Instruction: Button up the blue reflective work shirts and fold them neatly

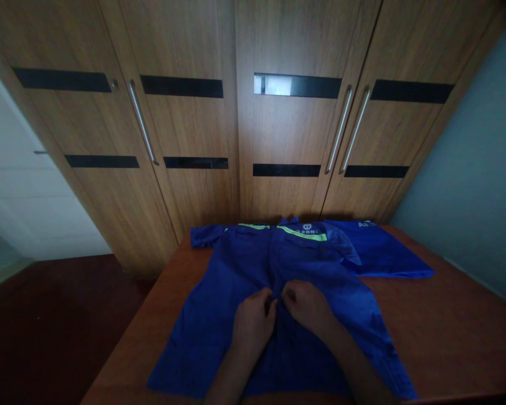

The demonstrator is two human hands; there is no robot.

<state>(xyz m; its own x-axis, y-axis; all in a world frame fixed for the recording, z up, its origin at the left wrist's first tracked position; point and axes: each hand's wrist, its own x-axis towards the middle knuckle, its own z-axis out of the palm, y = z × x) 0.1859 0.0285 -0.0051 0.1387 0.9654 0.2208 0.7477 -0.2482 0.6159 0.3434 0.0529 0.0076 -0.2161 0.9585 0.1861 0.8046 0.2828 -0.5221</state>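
A blue work jacket (236, 270) with yellow-green reflective strips across the chest lies spread on the wooden table, front side up, its collar at the far end. A white logo sits above the strip on the right. Both hands are at the front opening, about halfway down. My left hand (255, 318) is closed, thumb and fingers pinching the jacket's edge. Just across from it, my right hand (306, 301) is curled closed on the other edge. The fingertips and any fastener between them are too dark to make out.
A flat blue packet or folded cloth with white lettering (388, 250) lies at the table's right rear, touching the jacket's sleeve. Behind the table (447, 337) stands a wooden wardrobe (278, 129) with metal handles. A wall (468, 169) rises to the right, a white door (25, 185) at left.
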